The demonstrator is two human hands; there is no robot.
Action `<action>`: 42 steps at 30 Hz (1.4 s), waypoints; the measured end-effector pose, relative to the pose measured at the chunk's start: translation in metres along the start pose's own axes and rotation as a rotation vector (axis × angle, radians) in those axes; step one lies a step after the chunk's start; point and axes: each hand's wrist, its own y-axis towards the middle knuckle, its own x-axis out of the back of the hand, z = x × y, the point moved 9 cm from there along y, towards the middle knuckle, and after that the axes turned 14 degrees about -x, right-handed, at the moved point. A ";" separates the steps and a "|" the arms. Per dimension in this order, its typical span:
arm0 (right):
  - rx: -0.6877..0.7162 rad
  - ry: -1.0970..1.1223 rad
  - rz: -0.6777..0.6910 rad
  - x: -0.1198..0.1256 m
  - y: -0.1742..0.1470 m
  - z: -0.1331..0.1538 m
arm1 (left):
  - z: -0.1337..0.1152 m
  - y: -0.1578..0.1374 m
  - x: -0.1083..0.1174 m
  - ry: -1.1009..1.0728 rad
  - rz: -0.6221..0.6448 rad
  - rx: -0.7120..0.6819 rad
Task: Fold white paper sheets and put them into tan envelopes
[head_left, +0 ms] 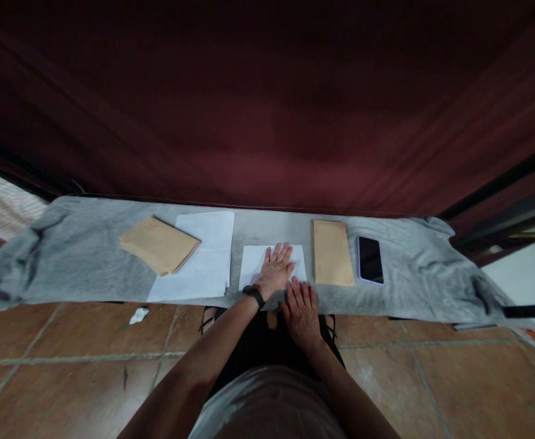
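Note:
My left hand (275, 268), with a dark band at its wrist, lies flat on a white sheet of paper (250, 261), fingers stretched out. Close beside it, my right hand (302, 311) rests with its fingers extended at the sheet's lower right corner and the cloth's front edge. To the right lies a stack of brown envelopes (333, 252), squared up. On the left, more brown envelopes (160, 244) lie askew, partly over a pile of larger white sheets (210, 253). Whatever is under my left palm is hidden.
A grey cloth (85, 250) covers the long narrow surface. A phone (370, 260) with a dark screen lies right of the envelopes. A dark red panel (267, 122) rises behind. Below is a tiled floor (89, 378) with a crumpled white scrap (139, 315).

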 end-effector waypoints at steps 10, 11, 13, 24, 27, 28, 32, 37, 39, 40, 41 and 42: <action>0.007 -0.012 0.004 0.001 0.000 0.001 | -0.008 0.001 0.001 0.017 -0.020 -0.069; 0.007 -0.016 0.005 0.000 0.000 0.000 | -0.009 -0.004 0.001 0.027 -0.026 -0.083; 0.005 -0.022 0.003 -0.002 -0.001 0.000 | -0.007 -0.014 0.002 0.053 -0.046 -0.086; 0.022 -0.005 -0.032 -0.004 -0.003 -0.003 | 0.025 -0.103 0.023 0.150 -0.193 0.198; 0.028 -0.009 -0.033 -0.005 -0.004 -0.003 | 0.031 -0.113 0.028 0.127 -0.210 0.243; 0.033 -0.010 -0.034 -0.006 -0.005 -0.003 | 0.034 -0.110 0.031 0.118 -0.207 0.246; 0.040 -0.008 -0.038 -0.006 -0.005 -0.004 | 0.051 -0.075 0.044 0.085 -0.135 0.215; 0.036 -0.021 -0.034 -0.002 -0.004 -0.002 | 0.074 -0.036 0.056 0.050 -0.043 0.178; 0.038 -0.025 -0.022 -0.001 -0.003 -0.001 | 0.079 -0.028 0.060 0.035 -0.030 0.170; 0.039 -0.026 -0.016 -0.001 -0.003 -0.001 | 0.081 -0.025 0.061 0.026 -0.020 0.170; 0.040 -0.028 -0.012 0.000 -0.003 -0.002 | 0.083 -0.023 0.062 0.016 -0.009 0.174; 0.042 -0.028 -0.008 0.000 -0.003 -0.002 | 0.086 -0.022 0.064 0.004 0.002 0.181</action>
